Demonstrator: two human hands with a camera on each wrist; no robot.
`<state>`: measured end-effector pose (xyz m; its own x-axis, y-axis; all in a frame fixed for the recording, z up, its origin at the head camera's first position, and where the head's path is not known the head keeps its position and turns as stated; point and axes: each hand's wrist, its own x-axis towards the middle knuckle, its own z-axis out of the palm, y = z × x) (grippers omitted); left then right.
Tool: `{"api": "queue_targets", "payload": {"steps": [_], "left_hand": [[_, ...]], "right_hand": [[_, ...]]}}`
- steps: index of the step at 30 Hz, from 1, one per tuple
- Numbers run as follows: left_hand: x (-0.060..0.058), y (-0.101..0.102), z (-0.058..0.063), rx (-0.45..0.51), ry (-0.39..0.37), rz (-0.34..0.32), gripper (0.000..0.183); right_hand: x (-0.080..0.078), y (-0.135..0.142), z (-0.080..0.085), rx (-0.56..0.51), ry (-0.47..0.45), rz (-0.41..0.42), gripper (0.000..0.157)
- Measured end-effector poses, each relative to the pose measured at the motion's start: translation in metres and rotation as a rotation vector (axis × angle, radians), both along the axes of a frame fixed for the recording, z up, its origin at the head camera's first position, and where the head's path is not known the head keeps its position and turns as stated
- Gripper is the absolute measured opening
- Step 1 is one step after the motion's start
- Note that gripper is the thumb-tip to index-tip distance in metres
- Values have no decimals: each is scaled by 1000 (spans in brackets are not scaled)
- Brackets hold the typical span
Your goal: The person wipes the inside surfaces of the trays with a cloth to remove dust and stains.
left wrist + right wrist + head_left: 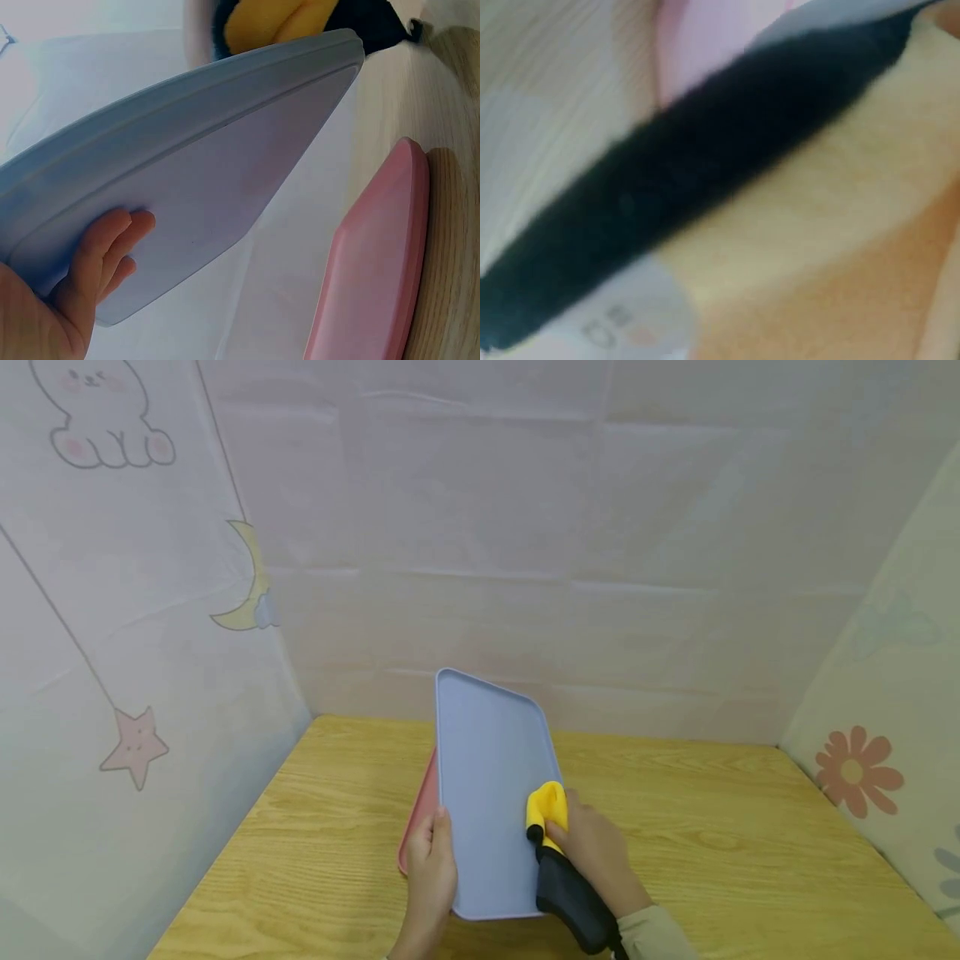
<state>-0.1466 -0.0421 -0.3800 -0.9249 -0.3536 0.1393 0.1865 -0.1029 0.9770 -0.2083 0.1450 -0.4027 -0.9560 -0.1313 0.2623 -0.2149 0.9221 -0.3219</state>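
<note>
over the wood-grained surface [735,827], a pale blue tray [487,768] tilts, long axis running up and away, between the left hand [432,864], fingers closed round its left edge, and the right hand [600,850], fingers gripping a yellow cloth [538,806] at its right edge.

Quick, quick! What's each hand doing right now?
Left hand: holding the blue tray by its edge.
Right hand: holding the yellow-and-black cloth.

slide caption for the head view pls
Left hand grips a tilted blue tray; right hand holds a yellow-and-black cloth at its edge, pink tray behind.
</note>
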Motion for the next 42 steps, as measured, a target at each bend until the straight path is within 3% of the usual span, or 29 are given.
{"api": "queue_targets", "payload": {"steps": [10, 20, 31, 42], "left_hand": [[0, -2, 3, -47, -18, 2, 33], [-6, -1, 0, -26, -45, -21, 34], [-18, 9, -12, 14, -5, -16, 34], [-31, 25, -24, 9, -65, -64, 34]], "right_hand": [[-3, 14, -6, 12, -62, -33, 47], [-5, 31, 2, -109, -150, -18, 52], [4, 44, 27, -168, -125, -74, 59], [17, 48, 44, -229, -129, -81, 68]]}}
